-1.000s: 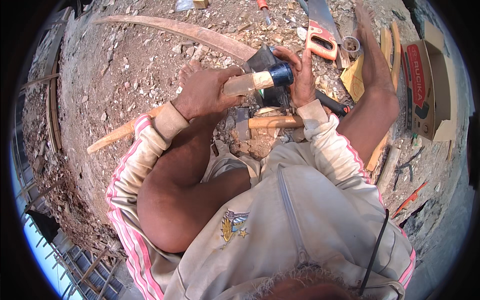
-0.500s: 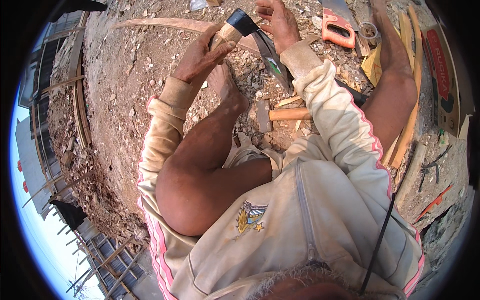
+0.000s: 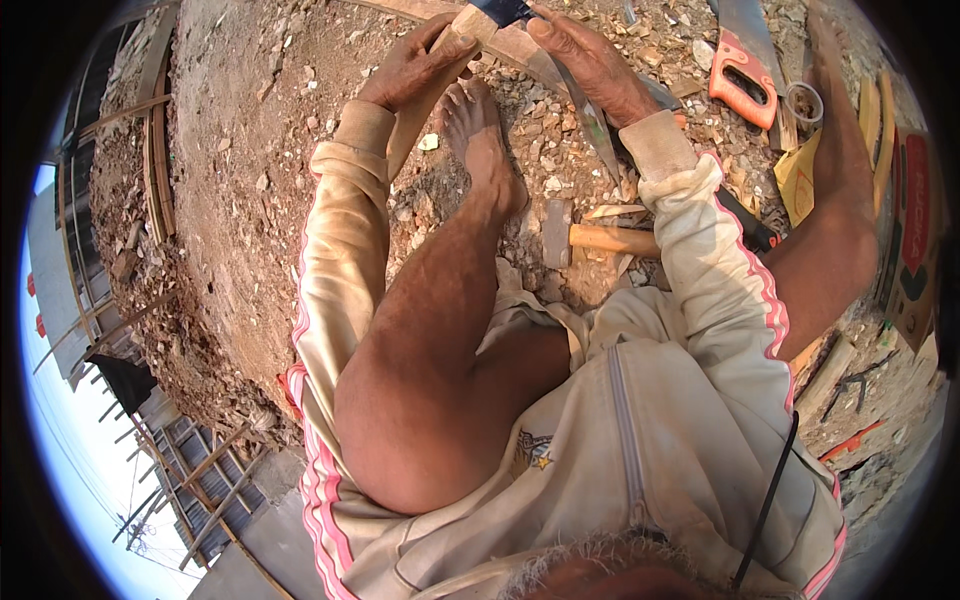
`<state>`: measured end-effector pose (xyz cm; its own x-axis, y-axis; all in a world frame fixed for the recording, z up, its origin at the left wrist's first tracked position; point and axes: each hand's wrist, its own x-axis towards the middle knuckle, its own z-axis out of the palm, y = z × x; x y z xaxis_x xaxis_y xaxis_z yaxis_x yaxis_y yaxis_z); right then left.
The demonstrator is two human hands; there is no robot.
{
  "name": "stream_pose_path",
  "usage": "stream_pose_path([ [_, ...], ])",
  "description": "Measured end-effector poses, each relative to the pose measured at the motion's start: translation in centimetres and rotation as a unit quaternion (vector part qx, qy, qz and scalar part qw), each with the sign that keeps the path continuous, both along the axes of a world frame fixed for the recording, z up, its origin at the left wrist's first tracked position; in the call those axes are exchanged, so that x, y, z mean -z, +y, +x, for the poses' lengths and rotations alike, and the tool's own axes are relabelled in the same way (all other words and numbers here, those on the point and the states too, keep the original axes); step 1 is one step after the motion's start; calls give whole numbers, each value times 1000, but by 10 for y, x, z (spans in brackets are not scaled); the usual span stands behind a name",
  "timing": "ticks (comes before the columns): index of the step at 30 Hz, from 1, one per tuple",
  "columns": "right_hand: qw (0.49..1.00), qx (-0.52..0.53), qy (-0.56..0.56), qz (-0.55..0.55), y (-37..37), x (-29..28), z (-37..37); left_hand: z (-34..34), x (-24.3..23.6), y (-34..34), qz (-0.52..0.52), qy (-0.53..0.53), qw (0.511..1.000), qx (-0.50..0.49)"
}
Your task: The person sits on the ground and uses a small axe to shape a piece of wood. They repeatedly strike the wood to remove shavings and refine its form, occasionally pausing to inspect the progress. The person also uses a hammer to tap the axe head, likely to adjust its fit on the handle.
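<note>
Near the top edge my left hand [image 3: 420, 62] is closed round the thick wooden handle of a hoe-like tool [image 3: 470, 32] with a dark metal head. The handle runs back along my left sleeve. From the head a long dark blade [image 3: 592, 118] tapers down past my right hand. My right hand [image 3: 597, 72] is beside the head, fingers stretched toward it; whether they touch it I cannot tell. A hammer [image 3: 612, 240] with a wooden handle and grey head lies on the ground between my legs, its handle end behind my right sleeve.
A handsaw [image 3: 744, 85] with an orange handle lies at the upper right, beside a roll of tape [image 3: 803, 102] and a yellow packet [image 3: 797, 182]. Wood strips and a cardboard box [image 3: 912, 235] stand farther right. Stones and wood chips cover the ground. A long wooden piece [image 3: 512, 45] lies behind the tool.
My view has shifted, so things on the ground appear farther right. My right hand has come down beside the tool's head, fingers lower than before. My left hand keeps its grip.
</note>
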<state>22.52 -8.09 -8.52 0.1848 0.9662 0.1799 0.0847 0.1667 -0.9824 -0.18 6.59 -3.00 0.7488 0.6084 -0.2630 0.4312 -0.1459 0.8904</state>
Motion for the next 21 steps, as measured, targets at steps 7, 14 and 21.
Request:
stream_pose_path([
  [7, 979, 97, -167, -72, -14, 6, -13, -5, 48, 31, 260, 91, 960, -46],
  [14, 974, 83, -185, -95, 22, -23, -31, -55, 78, 4, 292, 133, 942, -99],
  [21, 989, -95, -69, -94, 7, -48, -16, -101, 104, -17, 333, 246, 899, -143],
])
